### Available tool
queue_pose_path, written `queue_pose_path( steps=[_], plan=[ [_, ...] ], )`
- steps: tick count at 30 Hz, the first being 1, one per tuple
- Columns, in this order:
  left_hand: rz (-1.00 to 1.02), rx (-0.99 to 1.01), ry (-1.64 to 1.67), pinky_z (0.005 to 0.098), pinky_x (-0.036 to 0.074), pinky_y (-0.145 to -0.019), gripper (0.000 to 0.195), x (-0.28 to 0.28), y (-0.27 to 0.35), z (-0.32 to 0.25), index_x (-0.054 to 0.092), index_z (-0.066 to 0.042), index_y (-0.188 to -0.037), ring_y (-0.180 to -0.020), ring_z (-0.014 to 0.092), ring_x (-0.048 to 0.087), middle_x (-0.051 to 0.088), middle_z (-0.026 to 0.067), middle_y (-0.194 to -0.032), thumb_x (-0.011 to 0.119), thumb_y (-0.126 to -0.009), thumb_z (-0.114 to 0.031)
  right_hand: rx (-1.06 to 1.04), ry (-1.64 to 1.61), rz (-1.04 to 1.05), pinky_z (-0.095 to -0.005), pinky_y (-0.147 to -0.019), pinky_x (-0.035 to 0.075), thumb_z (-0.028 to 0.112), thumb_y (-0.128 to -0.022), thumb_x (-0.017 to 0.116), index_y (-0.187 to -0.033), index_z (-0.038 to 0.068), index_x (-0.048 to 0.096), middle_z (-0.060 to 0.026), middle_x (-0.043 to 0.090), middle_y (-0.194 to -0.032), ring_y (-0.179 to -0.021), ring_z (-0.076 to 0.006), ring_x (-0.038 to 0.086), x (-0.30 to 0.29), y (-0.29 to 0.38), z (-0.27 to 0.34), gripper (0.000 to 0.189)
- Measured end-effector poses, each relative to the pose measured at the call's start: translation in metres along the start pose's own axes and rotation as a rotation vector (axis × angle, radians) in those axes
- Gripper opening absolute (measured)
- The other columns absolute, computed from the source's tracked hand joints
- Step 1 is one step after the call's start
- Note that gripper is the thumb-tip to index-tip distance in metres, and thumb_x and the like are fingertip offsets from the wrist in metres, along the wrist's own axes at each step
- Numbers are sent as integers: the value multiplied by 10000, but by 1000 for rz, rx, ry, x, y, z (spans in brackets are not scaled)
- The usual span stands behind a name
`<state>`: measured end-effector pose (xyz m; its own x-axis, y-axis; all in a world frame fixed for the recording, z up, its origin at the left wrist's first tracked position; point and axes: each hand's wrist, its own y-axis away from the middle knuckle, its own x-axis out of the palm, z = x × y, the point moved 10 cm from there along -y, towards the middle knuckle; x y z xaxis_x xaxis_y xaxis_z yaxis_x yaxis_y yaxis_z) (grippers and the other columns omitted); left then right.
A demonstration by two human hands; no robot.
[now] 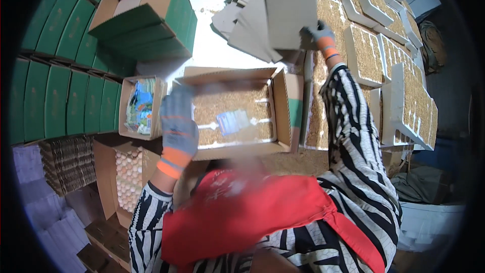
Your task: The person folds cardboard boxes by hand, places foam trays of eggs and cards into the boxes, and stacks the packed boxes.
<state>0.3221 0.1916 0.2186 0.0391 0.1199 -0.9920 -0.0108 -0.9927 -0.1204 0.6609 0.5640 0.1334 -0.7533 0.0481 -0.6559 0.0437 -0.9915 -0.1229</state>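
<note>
In front of me stands an open cardboard box (297,121), inside it a white foam tray filled with brown husk-like grain (235,98). A small printed packet or card (232,122) lies on the grain. My left hand (178,121), in a grey and orange glove, is at the box's left wall; whether its fingers grip the wall is unclear from the blur. My right hand (316,35), gloved alike, is shut on the lower right corner of a flat grey cardboard sheet (291,15), above a loose heap of similar sheets (248,26).
Left of the box, a small carton (163,91) holds colourful packets. A larger open green box (178,19) stands behind it, beside stacked green boxes (57,102). Grain-filled foam trays (363,55) are piled at the right. A carton of eggs (129,178) sits lower left.
</note>
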Motion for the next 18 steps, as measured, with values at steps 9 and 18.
queue_pose_path(
  steps=[9, 18],
  plan=[
    [26, -947, 2010, 283, 403, -936, 476, 118, 64, 98, 440, 0, -1301, -1078, 174, 520, 547, 100, -1205, 523, -909, -257, -1117, 407, 458, -342, -730, 479, 121, -754, 546, -1090, 199, 589, -38, 582, -929, -837, -225, 565, 64, 328, 311, 348],
    [219, -700, 1945, 293, 432, -934, 580, 69, 69, 75, 393, -6, -1339, -1121, 194, 518, 519, 115, -1255, 455, -932, -414, -492, -42, 838, -336, -775, 493, 72, -851, 478, -1213, 139, 540, -112, 612, -981, -853, -233, 611, 71, 339, 250, 373]
  ],
)
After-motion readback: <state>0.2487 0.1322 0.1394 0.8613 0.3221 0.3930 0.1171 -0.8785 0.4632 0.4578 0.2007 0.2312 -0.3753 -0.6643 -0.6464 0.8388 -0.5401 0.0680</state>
